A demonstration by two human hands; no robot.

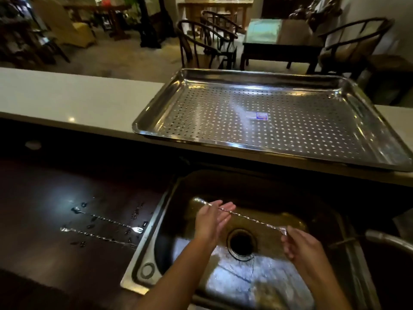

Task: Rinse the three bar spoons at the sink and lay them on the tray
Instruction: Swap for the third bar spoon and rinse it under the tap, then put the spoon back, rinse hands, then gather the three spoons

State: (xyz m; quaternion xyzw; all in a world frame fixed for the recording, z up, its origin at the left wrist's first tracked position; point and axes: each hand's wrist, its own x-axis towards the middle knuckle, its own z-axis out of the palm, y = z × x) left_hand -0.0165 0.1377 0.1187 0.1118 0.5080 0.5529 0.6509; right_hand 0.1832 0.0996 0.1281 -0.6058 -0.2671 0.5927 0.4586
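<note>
I hold one long twisted bar spoon [248,217] level over the steel sink [156,222]. My right hand [301,247] pinches its right end. My left hand [212,218] has its fingers around the shaft near the left end. Two more bar spoons lie on the dark wet counter left of the sink: one [107,219] with a fork end toward the sink, the other [96,236] just in front of it. The perforated steel tray [380,151] sits on the pale ledge behind the sink and holds no spoons.
The drain [241,242] lies below the held spoon. A curved tap spout [388,239] enters from the right edge. Water drops dot the dark counter [44,242]. Beyond the pale ledge [67,101] stand chairs and tables.
</note>
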